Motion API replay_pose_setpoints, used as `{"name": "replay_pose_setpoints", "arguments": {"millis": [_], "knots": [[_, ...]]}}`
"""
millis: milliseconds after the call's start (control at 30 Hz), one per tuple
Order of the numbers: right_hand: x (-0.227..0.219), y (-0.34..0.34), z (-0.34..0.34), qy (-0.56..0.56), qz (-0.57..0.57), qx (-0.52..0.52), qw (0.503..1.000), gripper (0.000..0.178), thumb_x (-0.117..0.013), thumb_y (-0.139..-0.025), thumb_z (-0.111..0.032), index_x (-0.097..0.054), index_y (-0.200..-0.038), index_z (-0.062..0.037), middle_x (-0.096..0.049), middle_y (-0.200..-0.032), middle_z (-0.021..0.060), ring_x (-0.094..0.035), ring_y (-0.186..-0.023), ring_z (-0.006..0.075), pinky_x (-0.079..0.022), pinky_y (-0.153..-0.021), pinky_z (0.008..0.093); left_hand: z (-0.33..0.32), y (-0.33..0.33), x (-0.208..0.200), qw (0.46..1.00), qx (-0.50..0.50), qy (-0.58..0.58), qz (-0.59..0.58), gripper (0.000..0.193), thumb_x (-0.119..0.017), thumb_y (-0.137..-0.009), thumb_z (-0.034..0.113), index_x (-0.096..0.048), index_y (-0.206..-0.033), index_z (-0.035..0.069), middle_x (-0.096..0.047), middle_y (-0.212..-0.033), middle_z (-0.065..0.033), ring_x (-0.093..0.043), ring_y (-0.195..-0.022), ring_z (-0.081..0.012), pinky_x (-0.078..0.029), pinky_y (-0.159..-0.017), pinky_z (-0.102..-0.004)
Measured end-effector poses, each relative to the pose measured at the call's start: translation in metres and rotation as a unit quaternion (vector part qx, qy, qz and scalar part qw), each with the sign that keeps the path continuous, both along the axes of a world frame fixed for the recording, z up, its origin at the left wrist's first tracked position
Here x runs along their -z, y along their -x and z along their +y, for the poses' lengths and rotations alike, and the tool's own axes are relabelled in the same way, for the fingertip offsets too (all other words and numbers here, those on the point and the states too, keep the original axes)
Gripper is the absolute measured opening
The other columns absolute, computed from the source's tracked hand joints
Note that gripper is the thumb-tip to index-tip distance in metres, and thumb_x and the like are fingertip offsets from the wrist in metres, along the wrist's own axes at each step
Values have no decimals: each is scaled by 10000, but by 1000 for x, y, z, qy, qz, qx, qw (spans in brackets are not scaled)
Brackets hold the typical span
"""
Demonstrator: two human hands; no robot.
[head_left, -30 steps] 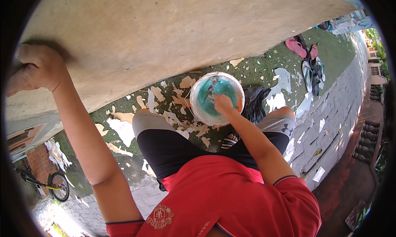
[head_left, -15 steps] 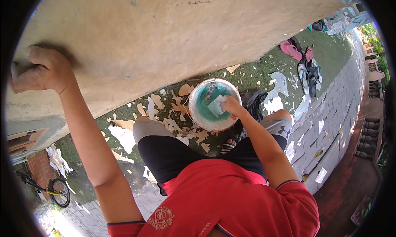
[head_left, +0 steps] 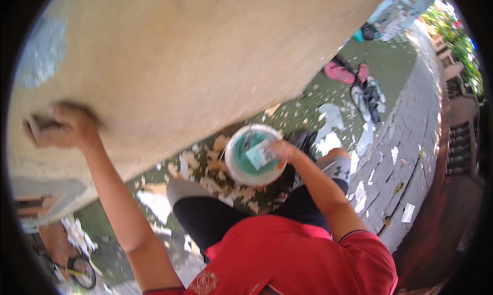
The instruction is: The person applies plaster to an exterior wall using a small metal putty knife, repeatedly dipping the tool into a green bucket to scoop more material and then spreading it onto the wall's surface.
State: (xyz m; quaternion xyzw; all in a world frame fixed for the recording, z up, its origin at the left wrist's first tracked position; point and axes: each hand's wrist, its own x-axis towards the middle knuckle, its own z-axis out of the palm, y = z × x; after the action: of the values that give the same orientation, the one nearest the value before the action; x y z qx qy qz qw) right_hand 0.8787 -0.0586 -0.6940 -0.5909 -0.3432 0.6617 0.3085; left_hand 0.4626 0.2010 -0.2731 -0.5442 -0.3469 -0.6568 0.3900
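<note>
My right hand (head_left: 283, 150) is closed on a flat rectangular piece (head_left: 259, 154) smeared white and pale teal, perhaps a scraper. It is over the mouth of a round white bucket (head_left: 229, 164) with teal material (head_left: 241, 152) inside. A narrow, smeared tool (head_left: 248, 140) leans at the bucket's far inner side. Out to the left, my left hand (head_left: 69, 126) rests against or close to the beige wall (head_left: 195, 53), fingers bent and apart, slightly blurred. Nothing shows in it.
Peeled paint flakes (head_left: 154, 205) litter the mossy ground around the bucket. A black plastic bag (head_left: 304, 141) lies right of it. Pink slippers (head_left: 339, 72) and white-and-dark sandals (head_left: 361, 102) lie along the wall. Grey paving (head_left: 390, 166) runs on the right; a bicycle wheel (head_left: 82, 272) shows lower left.
The view has shifted, so the bucket and both hands appear lower. My right hand has drawn the flat piece toward the bucket's right rim. My left hand stays by the wall.
</note>
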Motion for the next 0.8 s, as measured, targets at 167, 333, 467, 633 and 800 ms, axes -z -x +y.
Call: {"name": "replay_pose_setpoints", "arguments": {"millis": [167, 333, 467, 633, 800], "knots": [[-101, -3, 22, -15, 248, 193, 949, 297, -511, -890, -12, -545, -1183, 14, -624, -1089, 94, -624, -981, 206, -504, -881, 342, -16, -5, -12, 998, -38, -23, 34, 466, -552, -934, 225, -424, -1264, -77, -363, -1333, -268, -391, -1246, -399, -338, -1044, -497], [-252, -50, 17, -242, 204, 364, 876, 316, -496, -892, 21, -521, -1207, 19, -625, -1131, 110, -635, -1013, 216, -525, -874, 349, -17, -9, -16, 999, -26, -20, 31, 434, -522, -952, 199, -401, -1267, -74, -351, -1365, -275, -372, -1286, -400, -325, -1063, -502], [-346, -94, 32, -421, 36, 504, 754, 307, -511, -907, 14, -493, -1214, 9, -629, -1120, 97, -630, -988, 168, -499, -853, 304, -19, -9, -19, 999, -30, -18, 23, 435, -508, -960, 215, -398, -1265, -76, -341, -1387, -279, -366, -1299, -401, -327, -1066, -498], [-412, -143, 80, -595, -216, 554, 541, 323, -504, -928, 0, -482, -1249, 28, -627, -1155, 112, -618, -988, 169, -454, -879, 272, -20, -15, -20, 999, -42, -17, 18, 444, -496, -966, 229, -402, -1272, -79, -344, -1394, -276, -367, -1299, -404, -326, -1069, -495], [-441, -131, 115, -568, -369, 574, 461, 426, -478, -877, 70, -535, -1283, -49, -573, -1265, 163, -600, -1100, 244, -433, -953, 313, -23, -12, -21, 999, -40, -18, 15, 457, -487, -970, 239, -399, -1286, -80, -336, -1405, -275, -352, -1312, -406, -318, -1076, -496]]}}
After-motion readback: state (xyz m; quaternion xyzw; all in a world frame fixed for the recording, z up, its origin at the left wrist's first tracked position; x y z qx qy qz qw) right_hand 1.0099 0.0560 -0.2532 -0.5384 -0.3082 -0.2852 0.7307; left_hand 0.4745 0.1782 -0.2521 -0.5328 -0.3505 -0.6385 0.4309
